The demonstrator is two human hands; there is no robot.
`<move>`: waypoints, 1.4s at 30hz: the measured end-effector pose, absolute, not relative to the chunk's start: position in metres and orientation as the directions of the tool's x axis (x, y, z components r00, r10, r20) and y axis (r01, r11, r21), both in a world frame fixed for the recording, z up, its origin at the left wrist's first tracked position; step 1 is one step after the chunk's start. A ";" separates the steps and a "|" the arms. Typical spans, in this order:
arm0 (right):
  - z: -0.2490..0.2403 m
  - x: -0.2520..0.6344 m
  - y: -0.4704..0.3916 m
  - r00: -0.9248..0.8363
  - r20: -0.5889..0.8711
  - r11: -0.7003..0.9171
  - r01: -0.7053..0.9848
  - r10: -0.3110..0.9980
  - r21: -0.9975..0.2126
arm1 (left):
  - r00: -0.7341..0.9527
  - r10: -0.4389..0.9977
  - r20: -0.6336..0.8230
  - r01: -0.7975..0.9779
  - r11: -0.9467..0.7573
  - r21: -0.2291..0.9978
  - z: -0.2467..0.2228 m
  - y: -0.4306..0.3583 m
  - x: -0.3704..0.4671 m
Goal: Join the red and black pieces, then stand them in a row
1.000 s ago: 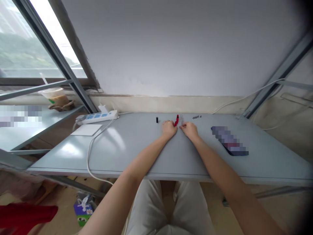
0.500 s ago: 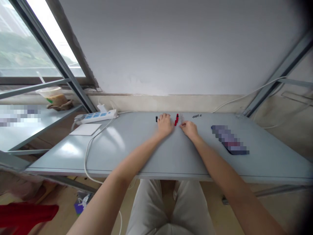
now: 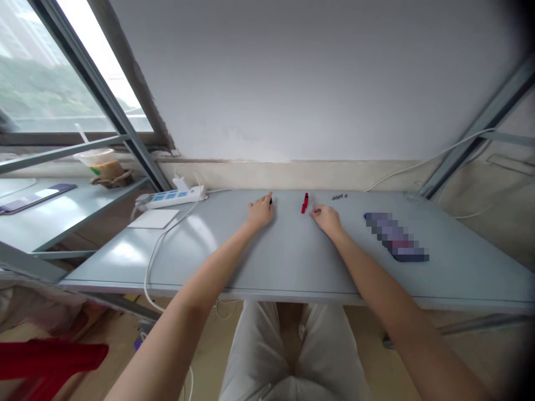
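Note:
My left hand (image 3: 261, 212) is at the back of the grey table, its fingers curled about a small black piece (image 3: 271, 201), most of which they hide. To the right lies a small red piece with a black part (image 3: 305, 204), touched by neither hand. Beside it, my right hand (image 3: 328, 218) rests on the tabletop with thumb and forefinger pinched at a small clear plastic piece (image 3: 314, 204); its exact shape is too faint to tell. Just beyond that hand, several small dark screw-like pieces (image 3: 339, 197) lie in a row.
A phone-like dark slab (image 3: 396, 236), blurred out, lies at the right. On the left are a white power strip (image 3: 178, 195), a white flat box (image 3: 154, 219) and a cable (image 3: 151, 250) running over the table's front edge. A drink cup (image 3: 102, 162) stands on the neighbouring table.
My left hand has moved left, from beside the red piece over to the black piece. My right hand stays by the clear plastic. The whole view has shifted slightly.

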State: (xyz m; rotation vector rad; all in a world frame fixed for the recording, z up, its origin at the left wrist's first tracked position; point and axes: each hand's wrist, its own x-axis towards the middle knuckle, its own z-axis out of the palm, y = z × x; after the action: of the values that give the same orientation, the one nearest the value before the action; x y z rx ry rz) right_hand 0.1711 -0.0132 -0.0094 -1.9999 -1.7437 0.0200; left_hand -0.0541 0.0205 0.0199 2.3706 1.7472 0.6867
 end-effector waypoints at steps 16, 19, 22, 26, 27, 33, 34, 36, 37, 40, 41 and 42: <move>0.014 0.135 -0.041 -0.049 0.352 0.250 0.794 0.935 -0.555 | 0.160 0.958 0.240 0.247 -0.274 0.929 0.021 -0.008 -0.034; 0.011 0.129 -0.042 -0.117 0.364 0.347 0.659 0.924 -0.668 | 0.247 0.940 0.235 0.168 -0.280 0.945 0.022 -0.020 -0.031; 0.007 0.127 -0.041 -0.106 0.340 0.334 0.596 0.934 -0.730 | 0.279 0.934 0.223 0.141 -0.270 0.953 0.024 -0.027 -0.028; 0.005 0.126 -0.038 -0.080 0.375 0.359 0.528 0.923 -0.770 | 0.285 0.943 0.175 0.117 -0.215 0.970 0.025 -0.029 -0.027; 0.004 0.126 -0.038 -0.079 0.393 0.375 0.512 0.916 -0.773 | 0.284 0.945 0.159 0.101 -0.195 0.976 0.025 -0.029 -0.027; 0.002 0.127 -0.035 -0.078 0.440 0.407 0.549 0.895 -0.730 | 0.288 0.957 0.040 0.022 -0.049 0.999 0.025 -0.028 -0.034; 0.003 0.128 -0.036 -0.088 0.451 0.413 0.582 0.888 -0.700 | 0.282 0.959 0.015 0.018 -0.020 1.000 0.025 -0.028 -0.035; 0.005 0.132 -0.037 -0.118 0.472 0.425 0.657 0.874 -0.623 | 0.262 0.965 -0.026 0.008 0.025 1.000 0.025 -0.026 -0.037; 0.006 0.133 -0.038 -0.136 0.477 0.427 0.693 0.869 -0.581 | 0.252 0.967 -0.037 0.003 0.037 0.999 0.025 -0.026 -0.038; 0.010 0.137 -0.041 -0.184 0.454 0.419 0.760 0.872 -0.496 | 0.236 0.971 -0.039 0.000 0.040 0.999 0.024 -0.024 -0.037; 0.012 0.137 -0.041 -0.197 0.438 0.415 0.770 0.877 -0.484 | 0.233 0.972 -0.031 0.003 0.031 1.000 0.023 -0.024 -0.037; 0.013 0.137 -0.042 -0.207 0.421 0.409 0.780 0.883 -0.474 | 0.230 0.973 -0.018 0.007 0.017 1.000 0.023 -0.024 -0.036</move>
State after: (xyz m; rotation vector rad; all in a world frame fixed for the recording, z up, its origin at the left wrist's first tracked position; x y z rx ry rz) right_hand 0.1373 -0.0422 0.0129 -1.4086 -2.0240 0.2072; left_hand -0.0361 -0.0236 0.0228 1.3012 1.0482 1.0218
